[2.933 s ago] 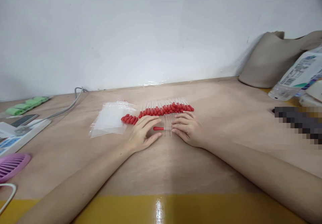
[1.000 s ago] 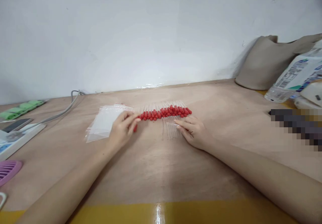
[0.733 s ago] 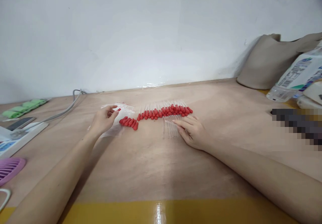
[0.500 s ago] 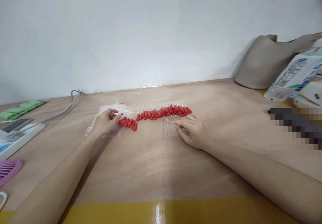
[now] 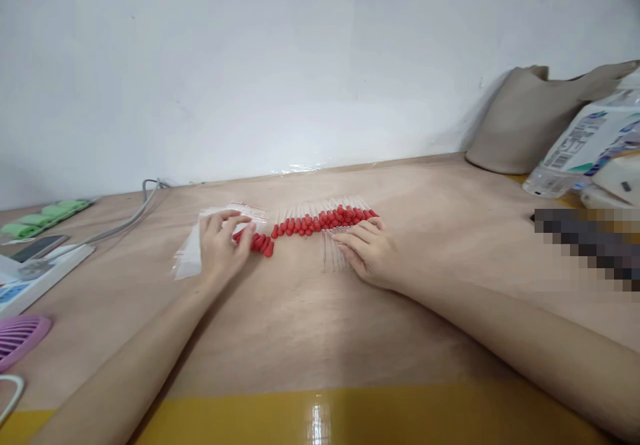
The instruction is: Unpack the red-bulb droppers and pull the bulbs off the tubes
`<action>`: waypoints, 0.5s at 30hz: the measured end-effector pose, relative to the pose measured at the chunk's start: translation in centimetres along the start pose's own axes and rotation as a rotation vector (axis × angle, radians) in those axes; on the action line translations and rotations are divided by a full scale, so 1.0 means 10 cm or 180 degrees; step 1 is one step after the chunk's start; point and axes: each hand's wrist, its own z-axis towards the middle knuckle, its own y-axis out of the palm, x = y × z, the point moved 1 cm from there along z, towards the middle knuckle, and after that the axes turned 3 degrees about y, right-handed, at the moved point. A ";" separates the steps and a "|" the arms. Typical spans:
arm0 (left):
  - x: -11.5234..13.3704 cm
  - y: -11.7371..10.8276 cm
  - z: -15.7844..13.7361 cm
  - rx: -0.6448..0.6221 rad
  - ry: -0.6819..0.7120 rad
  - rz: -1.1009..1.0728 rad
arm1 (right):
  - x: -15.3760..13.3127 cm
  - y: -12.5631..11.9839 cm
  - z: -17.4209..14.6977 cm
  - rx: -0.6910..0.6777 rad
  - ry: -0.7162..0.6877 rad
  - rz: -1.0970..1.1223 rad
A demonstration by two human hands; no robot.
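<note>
Overhanging red bulbs (image 5: 262,243), left hand (image 5: 220,241) is spread; right hand (image 5: 371,251) covers tubes (image 5: 333,255), grip unclear

Table (image 5: 290,345): brown cover, yellow near edge. On it, center: row of red-tipped clear droppers (image 5: 309,223), bare clear tubes (image 5: 327,256) nearer, red bulbs (image 5: 269,249) near plastic bags (image 5: 188,261). Left: white power strip (image 5: 55,275), purple slatted thing (image 5: 25,339).

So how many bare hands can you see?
2. The left hand is by the small cluster of red, bulb-shaped caps, over clear, flat plastic bags; the right hand is over thin, clear tubes.
</note>
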 end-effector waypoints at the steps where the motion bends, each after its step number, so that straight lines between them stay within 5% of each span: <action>1: 0.14 0.01 -0.04 -0.0061 0.0112 -0.0078 | -0.01 0.02 0.02 -0.0109 -0.0102 -0.0123; 4: 0.55 0.06 -0.15 -0.0801 0.0741 -0.0916 | -0.03 0.09 0.08 -0.0362 -0.0377 -0.0422; 7: 0.79 0.10 -0.22 -0.1180 0.0911 -0.1425 | -0.03 0.17 0.09 -0.0485 -0.0477 -0.0518; 15: 0.79 0.13 -0.23 -0.1717 0.0669 -0.1797 | -0.07 0.18 0.08 -0.0924 -0.0053 -0.0066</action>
